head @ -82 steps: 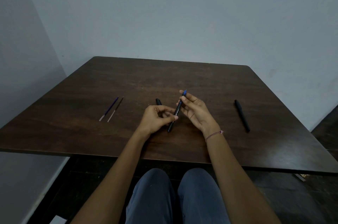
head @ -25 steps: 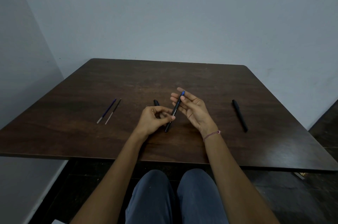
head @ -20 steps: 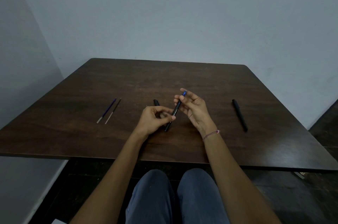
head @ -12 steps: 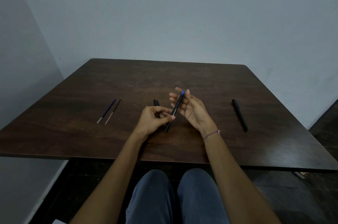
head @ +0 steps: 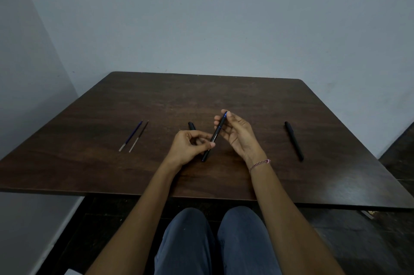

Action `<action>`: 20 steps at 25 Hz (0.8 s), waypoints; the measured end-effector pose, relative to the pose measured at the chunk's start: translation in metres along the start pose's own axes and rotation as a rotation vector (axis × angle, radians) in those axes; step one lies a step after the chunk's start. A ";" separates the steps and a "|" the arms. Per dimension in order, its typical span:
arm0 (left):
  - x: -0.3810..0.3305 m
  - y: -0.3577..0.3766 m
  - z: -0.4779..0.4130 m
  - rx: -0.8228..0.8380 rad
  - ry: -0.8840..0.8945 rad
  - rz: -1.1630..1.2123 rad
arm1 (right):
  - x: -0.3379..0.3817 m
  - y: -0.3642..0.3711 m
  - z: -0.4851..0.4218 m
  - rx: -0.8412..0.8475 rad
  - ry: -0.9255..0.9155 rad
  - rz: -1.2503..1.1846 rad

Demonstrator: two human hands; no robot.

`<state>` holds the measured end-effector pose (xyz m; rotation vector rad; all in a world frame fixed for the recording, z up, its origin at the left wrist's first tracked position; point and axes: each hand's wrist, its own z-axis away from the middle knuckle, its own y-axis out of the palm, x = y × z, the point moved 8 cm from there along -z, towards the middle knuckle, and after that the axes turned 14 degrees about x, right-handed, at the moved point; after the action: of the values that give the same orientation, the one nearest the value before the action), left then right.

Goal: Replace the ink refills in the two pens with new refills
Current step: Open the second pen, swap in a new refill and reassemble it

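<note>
Black pen [head: 216,134], blue tip [head: 225,114] uppermost, pinched low in left hand [head: 188,147] fingers, top in right hand [head: 239,138] fingers.

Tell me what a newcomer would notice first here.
In the middle, both hands hold a black pen: the left hand pinches its lower part, the right hand holds its blue-tipped far end. Two thin refills lie side by side to the left, and a second black pen lies alone to the right.
</note>
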<state>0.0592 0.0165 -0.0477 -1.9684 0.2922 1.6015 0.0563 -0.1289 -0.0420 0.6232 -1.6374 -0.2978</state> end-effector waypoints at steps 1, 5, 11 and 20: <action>0.000 0.000 0.000 0.003 -0.003 -0.002 | 0.000 -0.001 0.000 -0.012 -0.001 0.010; 0.001 0.000 -0.001 0.006 -0.004 -0.009 | 0.000 -0.003 0.001 -0.031 -0.001 0.043; 0.001 -0.002 0.001 -0.020 0.008 0.012 | -0.001 0.013 -0.001 0.137 -0.001 -0.077; 0.000 -0.001 0.001 -0.004 0.013 -0.011 | 0.000 0.011 0.001 0.107 -0.008 0.055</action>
<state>0.0587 0.0177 -0.0476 -1.9809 0.2835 1.5843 0.0527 -0.1201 -0.0367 0.6566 -1.6833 -0.1739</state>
